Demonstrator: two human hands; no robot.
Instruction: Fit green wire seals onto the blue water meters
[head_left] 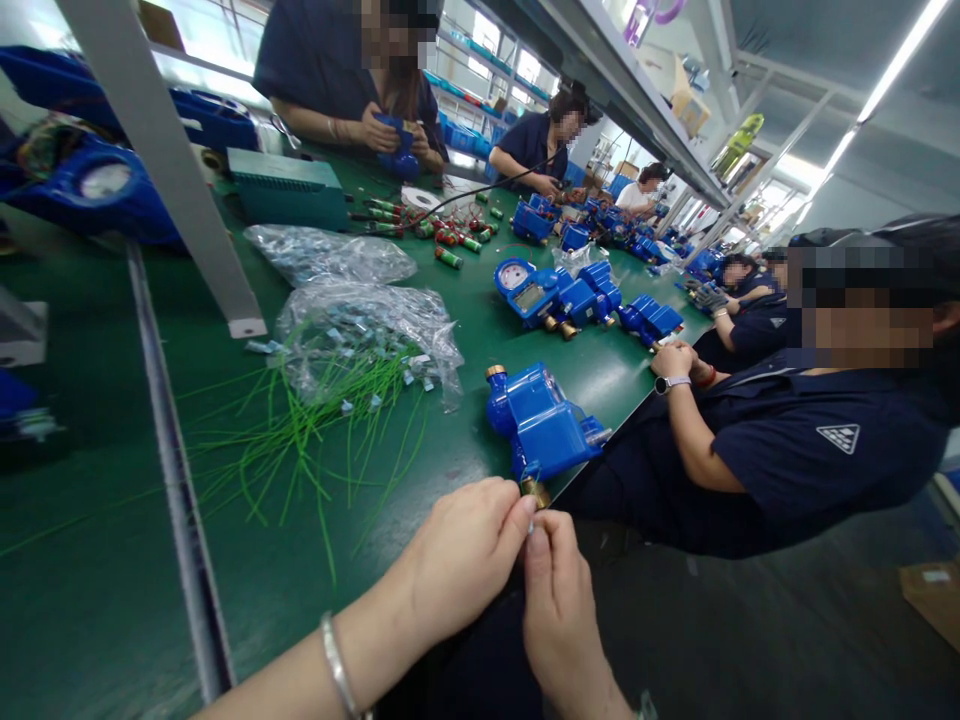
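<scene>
A blue water meter [547, 425] lies near the table's edge just beyond my hands, its brass threaded end [535, 490] pointing toward me. A thin wire loops by that end. My left hand [465, 550] is closed, thumb and fingers pinched beside the brass end. Close against it, my right hand [559, 600] is also pinched shut. Between the fingertips shows a small pale bit of a wire seal [532, 526], mostly hidden. To the left, green wire seals [315, 410] with pale tags spill from a clear plastic bag [367, 310].
More blue meters [555, 295] lie farther along the green table [300, 600]. Green batteries [450, 258] with red wires sit near a teal box [285, 190]. A grey post [172, 180] rises at left. Co-workers sit across and on my right, one person's hands [679, 365] close by.
</scene>
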